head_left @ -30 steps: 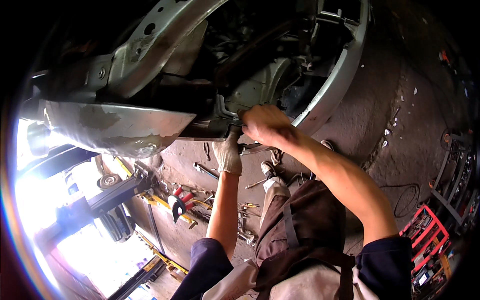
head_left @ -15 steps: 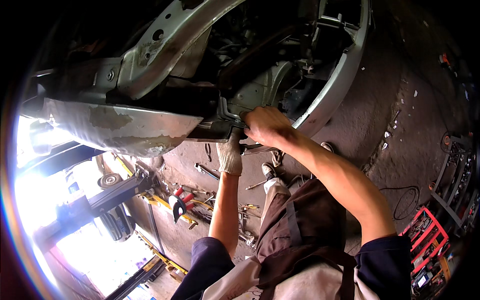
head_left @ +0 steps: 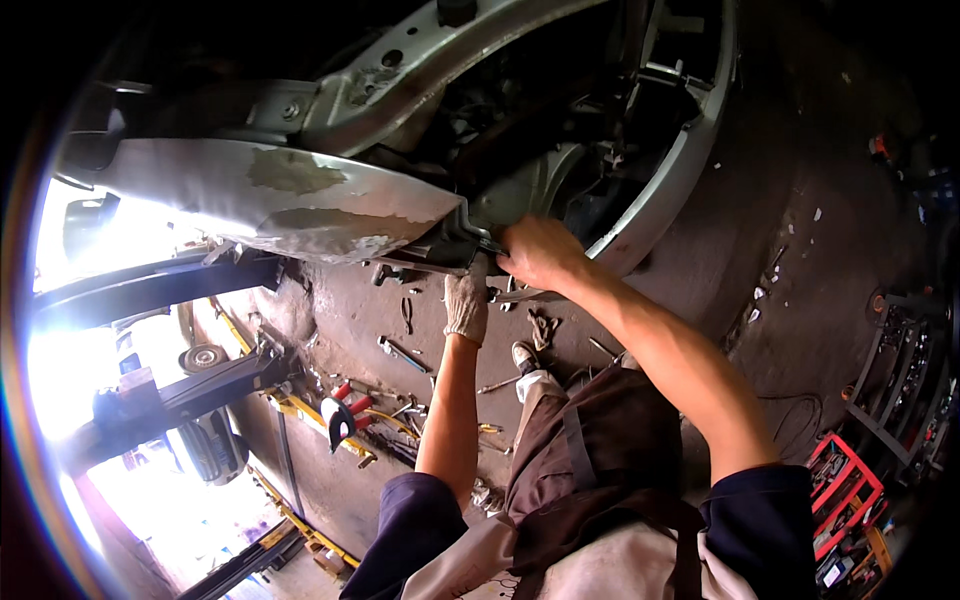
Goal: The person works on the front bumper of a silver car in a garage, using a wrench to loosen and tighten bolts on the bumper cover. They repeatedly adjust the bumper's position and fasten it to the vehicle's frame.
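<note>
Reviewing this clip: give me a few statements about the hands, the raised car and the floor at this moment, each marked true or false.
1. The left hand wears a light work glove. True.
2. The right hand is gloved too. False: it is bare.
3. Both hands reach up to the underside of the raised car. True.
4. The floor below holds only a single tool. False: many hand tools lie scattered there.
5. A red tool rack stands at the lower right. True.

Raised silver car underbody (head_left: pixel 300 200); gloved left hand (head_left: pixel 466 305) and bare right hand (head_left: pixel 538 252) grip a dark bracket (head_left: pixel 452 243) at its sill. Scattered metal hand tools (head_left: pixel 400 352) lie on the floor below.
</note>
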Action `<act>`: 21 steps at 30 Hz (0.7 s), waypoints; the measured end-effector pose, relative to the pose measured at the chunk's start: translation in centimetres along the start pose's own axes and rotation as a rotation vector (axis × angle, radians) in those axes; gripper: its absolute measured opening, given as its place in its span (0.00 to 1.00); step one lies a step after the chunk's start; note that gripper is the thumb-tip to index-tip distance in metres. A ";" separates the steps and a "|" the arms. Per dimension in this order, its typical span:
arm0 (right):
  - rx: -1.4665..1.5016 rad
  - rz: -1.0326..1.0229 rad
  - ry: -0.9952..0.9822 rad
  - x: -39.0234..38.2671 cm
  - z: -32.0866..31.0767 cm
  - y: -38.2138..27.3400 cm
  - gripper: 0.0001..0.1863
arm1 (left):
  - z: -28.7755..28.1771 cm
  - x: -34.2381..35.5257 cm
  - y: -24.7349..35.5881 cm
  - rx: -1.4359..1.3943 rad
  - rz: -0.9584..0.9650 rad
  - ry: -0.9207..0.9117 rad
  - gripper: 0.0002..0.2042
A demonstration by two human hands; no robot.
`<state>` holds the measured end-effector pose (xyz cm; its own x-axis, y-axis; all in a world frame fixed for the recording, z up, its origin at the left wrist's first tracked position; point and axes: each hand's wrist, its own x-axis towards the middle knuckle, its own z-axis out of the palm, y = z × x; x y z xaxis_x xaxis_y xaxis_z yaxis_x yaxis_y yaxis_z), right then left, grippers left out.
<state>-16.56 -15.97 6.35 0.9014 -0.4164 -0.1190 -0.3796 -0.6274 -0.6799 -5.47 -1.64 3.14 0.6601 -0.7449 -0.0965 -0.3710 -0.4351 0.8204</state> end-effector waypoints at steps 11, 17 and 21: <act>0.070 0.025 0.048 0.7 2.2 -0.1 0.15 | 0.8 0.4 -1.1 -0.581 -0.303 0.146 0.10; -0.032 0.004 0.088 -0.5 0.0 -0.1 0.17 | 2.0 1.7 -0.5 -0.459 -0.312 0.179 0.11; -0.040 0.020 0.069 -0.3 0.4 -0.5 0.17 | 1.5 1.6 -1.9 -0.496 -0.212 0.004 0.12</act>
<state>-16.54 -15.29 6.42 0.8777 -0.4724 -0.0808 -0.4063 -0.6438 -0.6484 -4.69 -2.76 0.56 0.6901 -0.6643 -0.2871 0.1229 -0.2834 0.9511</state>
